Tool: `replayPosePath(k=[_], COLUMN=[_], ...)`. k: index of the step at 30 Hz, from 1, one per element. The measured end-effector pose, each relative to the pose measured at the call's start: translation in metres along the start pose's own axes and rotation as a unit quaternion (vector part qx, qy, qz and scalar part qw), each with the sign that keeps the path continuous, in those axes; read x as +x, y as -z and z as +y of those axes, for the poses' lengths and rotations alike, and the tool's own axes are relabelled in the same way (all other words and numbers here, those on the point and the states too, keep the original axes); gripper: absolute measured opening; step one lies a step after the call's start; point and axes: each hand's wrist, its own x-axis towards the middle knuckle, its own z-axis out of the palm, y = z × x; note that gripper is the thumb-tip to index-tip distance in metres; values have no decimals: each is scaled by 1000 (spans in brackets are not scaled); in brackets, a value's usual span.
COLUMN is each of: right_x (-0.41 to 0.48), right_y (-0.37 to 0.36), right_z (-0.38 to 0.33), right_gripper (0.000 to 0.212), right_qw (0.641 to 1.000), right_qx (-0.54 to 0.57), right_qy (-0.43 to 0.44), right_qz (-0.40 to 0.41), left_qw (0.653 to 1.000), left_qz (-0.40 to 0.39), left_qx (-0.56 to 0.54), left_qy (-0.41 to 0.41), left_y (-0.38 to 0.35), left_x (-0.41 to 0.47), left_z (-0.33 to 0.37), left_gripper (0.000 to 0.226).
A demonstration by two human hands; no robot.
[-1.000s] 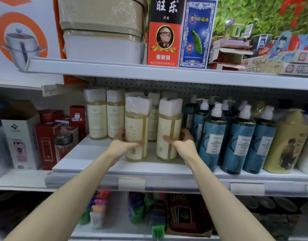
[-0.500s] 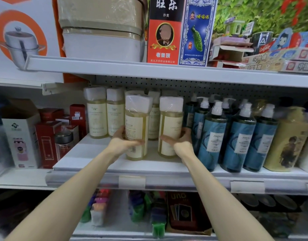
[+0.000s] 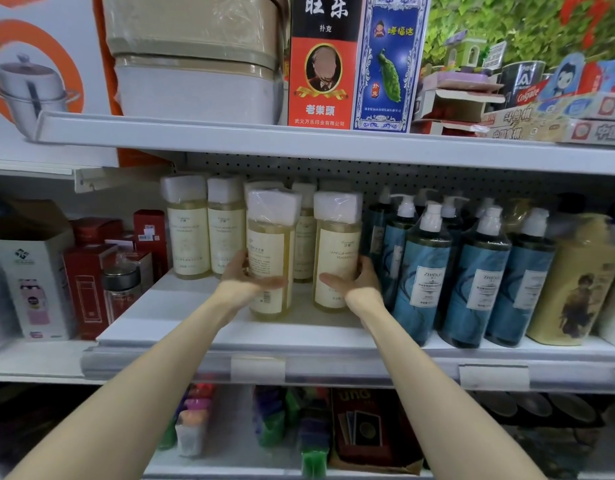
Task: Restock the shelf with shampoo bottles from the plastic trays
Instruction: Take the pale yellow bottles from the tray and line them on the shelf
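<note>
Head view showed us the left hand with its fingers curled round the left flank of the left bottle and the thumb laid across the label. We read that as a firm clasp. The right hand mirrored it, with fingers round the right flank of the right bottle and the thumb across the front, low down.

Each bottle lay straight ahead of its own hand, caught between thumb and fingers. Neither hand was placed to reach the other's bottle. Both bottles stood upright, long axis vertical and wrapped white caps on top, and we judged their bases to be on the shelf. The left bottle turned small print and a barcode toward us, while the right bottle showed its front label. The two stood apart, with a clear gap between them, and the left bottle sat slightly nearer the shelf's front edge.

Behind them, the back row of matching bottles stood against the perforated rear panel. The pump bottles stood just beside the right bottle, so the right fingers sat in the narrow space between.

We judged that the coming move ran depthwise, sliding both bottles back toward that row with their axes kept vertical. The right fingers would have the least room.
</note>
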Motion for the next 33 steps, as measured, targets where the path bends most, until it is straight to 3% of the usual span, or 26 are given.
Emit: replayPosePath(k=[10,33], right_x=[14,51], right_y=[-1,-16], right_z=[6,9], right_gripper=[86,74], right_qw=[999,998], right_qx=[-33,-13], right_qy=[24,36], right_qz=[8,50], left_qw=[999,1000], left_qz=[13,-1], left_qx=[47,10], left_qy=[1,1], left_y=[-6,-5], left_x=[14,34], left_z=[0,-15], left_gripper=[73,80])
